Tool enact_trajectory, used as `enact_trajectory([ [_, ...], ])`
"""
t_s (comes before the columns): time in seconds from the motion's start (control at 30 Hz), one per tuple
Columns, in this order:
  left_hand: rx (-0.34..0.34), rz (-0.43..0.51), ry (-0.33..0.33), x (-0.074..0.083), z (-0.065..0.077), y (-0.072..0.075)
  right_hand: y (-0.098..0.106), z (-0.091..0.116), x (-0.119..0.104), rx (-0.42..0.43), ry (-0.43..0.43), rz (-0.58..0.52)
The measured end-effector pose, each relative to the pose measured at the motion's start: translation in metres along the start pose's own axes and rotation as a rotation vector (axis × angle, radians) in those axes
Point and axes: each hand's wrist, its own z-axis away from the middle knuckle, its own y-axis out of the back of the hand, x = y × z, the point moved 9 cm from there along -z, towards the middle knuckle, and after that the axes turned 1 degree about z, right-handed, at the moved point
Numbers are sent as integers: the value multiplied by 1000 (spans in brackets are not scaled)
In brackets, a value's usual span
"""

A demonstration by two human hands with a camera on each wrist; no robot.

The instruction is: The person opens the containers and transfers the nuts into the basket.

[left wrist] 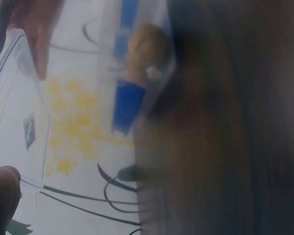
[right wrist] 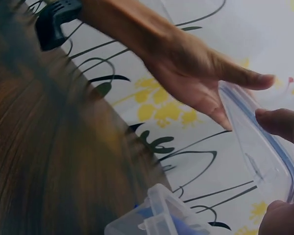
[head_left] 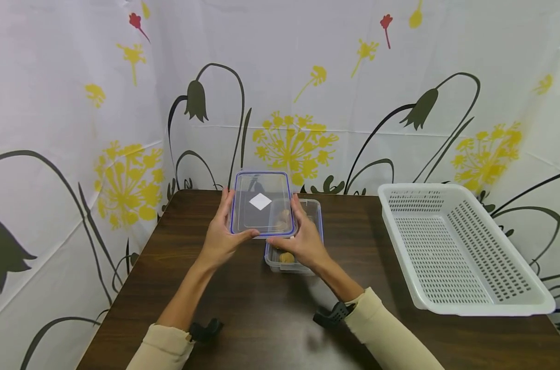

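A clear plastic lid [head_left: 261,216] with a blue rim seal and a white diamond label is held up over the table. My left hand [head_left: 222,231] grips its left edge, thumb along the near side. On the opposite edge my right hand [head_left: 306,240] holds it between thumb and fingers. Below and a little right stands a clear food container [head_left: 316,210] without its lid, partly hidden by the lid and right hand. Round brown items [head_left: 286,257] lie inside it; their kind is hard to tell. In the left wrist view the lid [left wrist: 19,117] appears tilted.
A white perforated plastic basket [head_left: 400,246] sits at the right of the dark wooden table [head_left: 169,267]. Behind the table hangs a white flowered curtain [head_left: 280,77]. Each wrist bears a dark strap mount [head_left: 333,314].
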Motion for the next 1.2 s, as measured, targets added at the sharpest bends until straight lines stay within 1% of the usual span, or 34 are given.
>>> enact_trajectory([
  [0.1,-1,-25,29,-4,1,6,-6,0,3,-1,-1,10],
  [0.27,-10,-56,59,-10,4,16,-17,-2,7,-4,-11,-20],
  [0.47,-33,-81,85,-19,11,28,-31,0,5,4,2,12],
  [0.67,-54,-112,88,-23,17,45,-48,-3,3,-8,29,2],
  [0.93,-96,-160,103,-36,23,69,-72,-7,4,-16,51,27],
  [1.07,-127,-189,108,-39,27,80,-85,-6,4,-26,25,61],
  [1.2,-152,-251,99,-42,32,90,-101,-4,5,-48,8,98],
])
